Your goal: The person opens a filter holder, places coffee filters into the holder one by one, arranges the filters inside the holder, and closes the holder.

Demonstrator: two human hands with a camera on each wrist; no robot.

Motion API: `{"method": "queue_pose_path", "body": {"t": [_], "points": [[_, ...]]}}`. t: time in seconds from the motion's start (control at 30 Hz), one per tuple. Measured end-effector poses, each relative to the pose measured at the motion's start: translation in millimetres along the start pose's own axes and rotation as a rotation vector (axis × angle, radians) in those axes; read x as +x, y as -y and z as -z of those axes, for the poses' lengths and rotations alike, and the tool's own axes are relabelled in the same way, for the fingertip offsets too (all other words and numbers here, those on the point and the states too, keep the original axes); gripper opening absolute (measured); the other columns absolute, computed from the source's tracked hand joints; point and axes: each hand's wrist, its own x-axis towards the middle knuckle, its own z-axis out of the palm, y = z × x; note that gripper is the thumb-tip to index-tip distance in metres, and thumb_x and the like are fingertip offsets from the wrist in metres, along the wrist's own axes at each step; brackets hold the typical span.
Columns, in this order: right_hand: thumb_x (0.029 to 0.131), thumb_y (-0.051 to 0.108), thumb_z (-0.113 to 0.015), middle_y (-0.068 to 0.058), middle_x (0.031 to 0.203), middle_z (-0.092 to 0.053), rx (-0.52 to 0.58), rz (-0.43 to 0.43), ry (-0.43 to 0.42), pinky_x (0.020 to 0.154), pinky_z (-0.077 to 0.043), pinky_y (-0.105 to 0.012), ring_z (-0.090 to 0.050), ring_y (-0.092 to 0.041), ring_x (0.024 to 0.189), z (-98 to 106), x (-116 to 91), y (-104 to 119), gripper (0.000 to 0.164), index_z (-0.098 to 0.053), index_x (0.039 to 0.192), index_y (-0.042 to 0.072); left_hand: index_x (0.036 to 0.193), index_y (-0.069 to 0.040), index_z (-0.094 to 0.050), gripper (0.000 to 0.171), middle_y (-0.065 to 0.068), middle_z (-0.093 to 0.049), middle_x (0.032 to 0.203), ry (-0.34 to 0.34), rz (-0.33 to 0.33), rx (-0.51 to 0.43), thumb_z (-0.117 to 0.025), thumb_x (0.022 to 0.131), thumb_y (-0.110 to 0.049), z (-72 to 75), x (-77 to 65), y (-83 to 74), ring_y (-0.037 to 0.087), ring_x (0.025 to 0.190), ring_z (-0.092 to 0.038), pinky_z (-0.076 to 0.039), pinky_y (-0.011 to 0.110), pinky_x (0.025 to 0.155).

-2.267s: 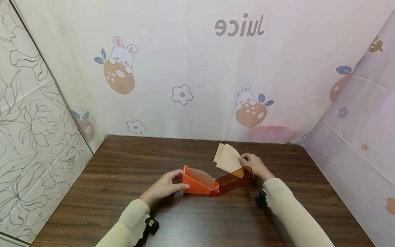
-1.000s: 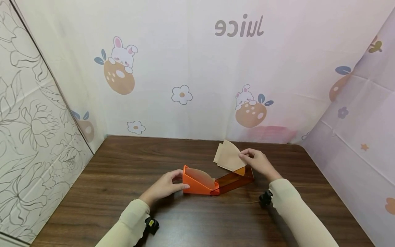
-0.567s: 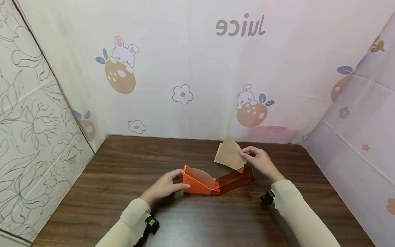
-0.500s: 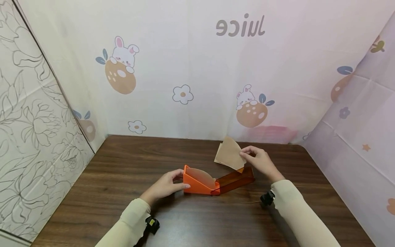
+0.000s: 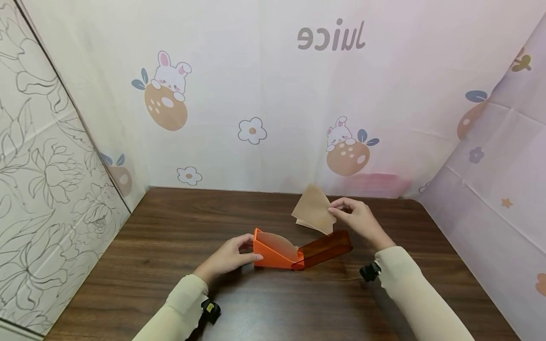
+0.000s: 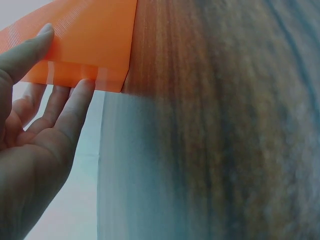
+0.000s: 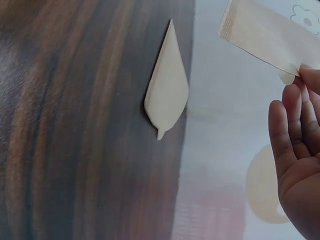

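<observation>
My left hand (image 5: 230,253) grips the tall end of an orange coffee filter holder (image 5: 273,254), thumb on the near side and fingers behind; the left wrist view shows the thumb on its orange wall (image 6: 90,37). A tan paper filter (image 5: 277,242) stands inside it. The amber see-through lid (image 5: 326,248) is swung open to the right. Between thumb and fingertips, my right hand (image 5: 357,219) pinches a coffee filter (image 5: 313,204) by its right edge, raised behind the lid. Below it another coffee filter (image 7: 167,90) lies on the table, mostly covered in the head view.
The dark wood table (image 5: 187,213) meets a printed curtain (image 5: 256,85) along its back edge. Black wrist cameras sit on both cream sleeves (image 5: 409,289). Side panels stand at left and right.
The right hand has lifted the coffee filter up and away from the lid, and it has turned and shifted slightly left. The left hand and the holder have stayed in place.
</observation>
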Motion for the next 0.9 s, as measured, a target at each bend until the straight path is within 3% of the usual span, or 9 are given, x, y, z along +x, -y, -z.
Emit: {"method": "queue_pose_path", "body": {"t": [0.27,0.4,0.5,0.73,0.9], "points": [[0.094,0.04,-0.071,-0.001,0.089,-0.069,0.0,0.028,-0.008,0.059,-0.043,-0.029,-0.056,-0.021,0.074,2.8,-3.1,18.6,0.023,-0.073,0.105,0.02,0.124,-0.011,-0.063,0.035,-0.001,-0.067,0.115,0.01,0.012,0.015,-0.075,0.093,-0.022,2.2,-0.9,0.1,0.02,0.113,-0.061,-0.046,0.046,0.102],[0.093,0.037,-0.073,-0.006,0.087,-0.07,-0.002,0.064,-0.007,0.059,-0.044,-0.028,-0.056,-0.02,0.072,2.4,-3.5,25.0,0.021,-0.074,0.104,0.019,0.123,-0.012,-0.063,0.035,-0.002,-0.067,0.115,0.013,0.005,0.009,-0.075,0.092,-0.025,3.2,-1.3,0.0,0.019,0.112,-0.061,-0.047,0.045,0.101],[0.093,0.034,-0.073,-0.009,0.086,-0.07,0.004,0.092,0.005,0.059,-0.046,-0.027,-0.059,-0.021,0.072,2.2,-4.0,29.4,0.018,-0.075,0.102,0.019,0.122,-0.012,-0.064,0.034,-0.002,-0.068,0.114,0.017,-0.011,-0.003,-0.076,0.092,-0.024,3.0,-0.9,1.1,0.019,0.112,-0.062,-0.047,0.044,0.1],[0.092,0.03,-0.075,0.004,0.086,-0.071,0.03,0.135,0.014,0.064,-0.051,-0.026,-0.064,-0.023,0.075,2.9,-6.7,40.8,0.012,-0.074,0.1,0.021,0.12,-0.011,-0.064,0.032,-0.002,-0.068,0.111,0.014,-0.023,-0.023,-0.076,0.091,-0.021,2.2,-0.5,1.5,0.019,0.11,-0.062,-0.047,0.044,0.099],[0.093,0.029,-0.075,0.004,0.089,-0.071,0.048,0.156,0.043,0.066,-0.052,-0.026,-0.064,-0.02,0.077,3.7,-9.6,51.4,0.012,-0.073,0.101,0.02,0.12,-0.011,-0.064,0.032,-0.001,-0.068,0.112,0.004,-0.017,-0.021,-0.076,0.091,-0.017,1.4,-0.3,0.9,0.02,0.111,-0.062,-0.047,0.047,0.099]]}}
